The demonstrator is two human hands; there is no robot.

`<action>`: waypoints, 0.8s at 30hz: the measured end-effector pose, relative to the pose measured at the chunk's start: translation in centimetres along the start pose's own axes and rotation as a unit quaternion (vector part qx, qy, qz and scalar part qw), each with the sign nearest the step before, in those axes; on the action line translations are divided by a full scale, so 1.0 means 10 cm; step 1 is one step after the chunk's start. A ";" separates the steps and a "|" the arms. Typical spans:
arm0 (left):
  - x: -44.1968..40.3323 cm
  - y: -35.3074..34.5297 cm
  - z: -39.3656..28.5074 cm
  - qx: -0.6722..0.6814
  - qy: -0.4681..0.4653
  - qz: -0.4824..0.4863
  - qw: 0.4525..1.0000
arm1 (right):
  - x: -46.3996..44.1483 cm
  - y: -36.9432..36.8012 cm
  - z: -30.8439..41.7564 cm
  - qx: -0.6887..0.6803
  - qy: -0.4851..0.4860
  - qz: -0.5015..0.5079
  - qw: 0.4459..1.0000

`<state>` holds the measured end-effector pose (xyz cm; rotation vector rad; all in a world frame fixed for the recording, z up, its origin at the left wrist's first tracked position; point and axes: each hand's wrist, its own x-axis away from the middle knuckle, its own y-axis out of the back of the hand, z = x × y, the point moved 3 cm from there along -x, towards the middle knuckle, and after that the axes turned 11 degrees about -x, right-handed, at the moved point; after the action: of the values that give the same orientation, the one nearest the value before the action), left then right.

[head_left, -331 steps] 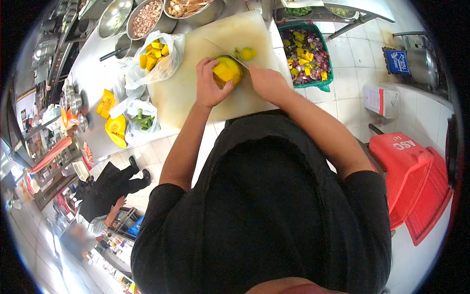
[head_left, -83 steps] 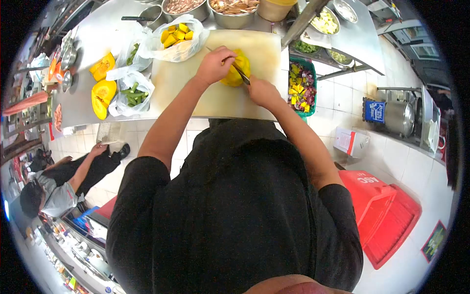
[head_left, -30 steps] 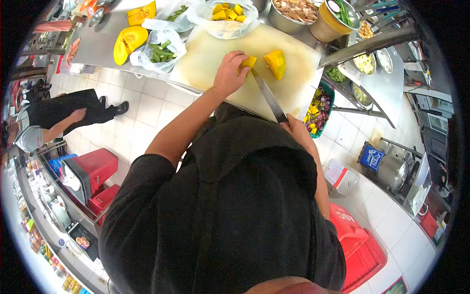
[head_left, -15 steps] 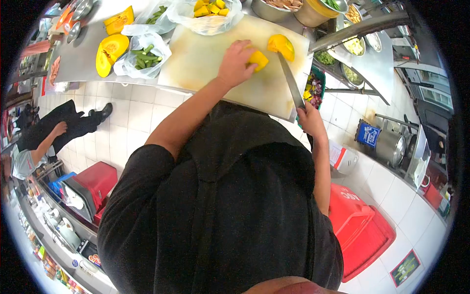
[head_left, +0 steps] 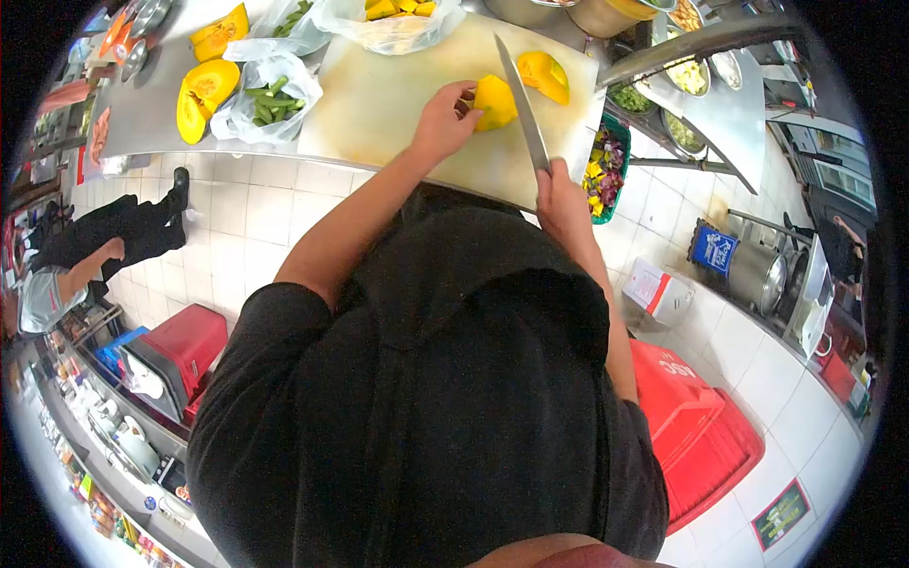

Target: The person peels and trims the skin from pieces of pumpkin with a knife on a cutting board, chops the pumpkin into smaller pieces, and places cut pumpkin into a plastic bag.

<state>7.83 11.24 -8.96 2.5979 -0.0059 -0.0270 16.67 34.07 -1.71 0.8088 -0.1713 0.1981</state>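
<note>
My right hand (head_left: 564,201) is wrapped round the handle of a long kitchen knife (head_left: 526,112), its blade pointing away from me over the cutting board (head_left: 379,114). Just left of the blade is a piece of pumpkin (head_left: 494,104), gripped at its left side by the curled fingers of my left hand (head_left: 447,118). On the blade's other side another pumpkin piece (head_left: 544,78) lies on the board by itself. Whether the blade touches either piece I cannot tell.
Plastic bags with pumpkin chunks (head_left: 400,9) and green vegetables (head_left: 275,102) stand left and behind. Cut pumpkin (head_left: 206,95) lies farther left. A green basket of scraps (head_left: 611,170) is below the board's right edge. Another person (head_left: 95,246) is at left.
The knife has swung left and forward, from beside the right pumpkin piece to between the two pieces. My left hand has shifted back to the left side of its piece, which now shows more.
</note>
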 end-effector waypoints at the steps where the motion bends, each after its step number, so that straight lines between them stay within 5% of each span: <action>1: 0.00 -0.02 0.00 0.006 0.003 0.003 1.000 | -0.11 -0.01 0.09 -0.001 0.001 0.002 1.000; 15: 0.07 -0.03 -0.03 0.002 0.013 -0.025 1.000 | -0.59 -0.38 0.20 0.056 -0.019 0.053 0.997; 18: -0.10 0.14 -0.08 -0.028 -0.049 -0.099 0.993 | -0.59 -0.36 0.21 0.049 -0.028 0.058 0.997; 24: -0.77 0.42 -0.87 -0.147 -0.316 -0.187 0.919 | -0.60 -0.39 0.20 0.041 -0.014 0.032 0.999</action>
<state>0.31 12.22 0.77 2.1462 0.2417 -0.9270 11.60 29.36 -4.43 0.8880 -0.2174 0.2544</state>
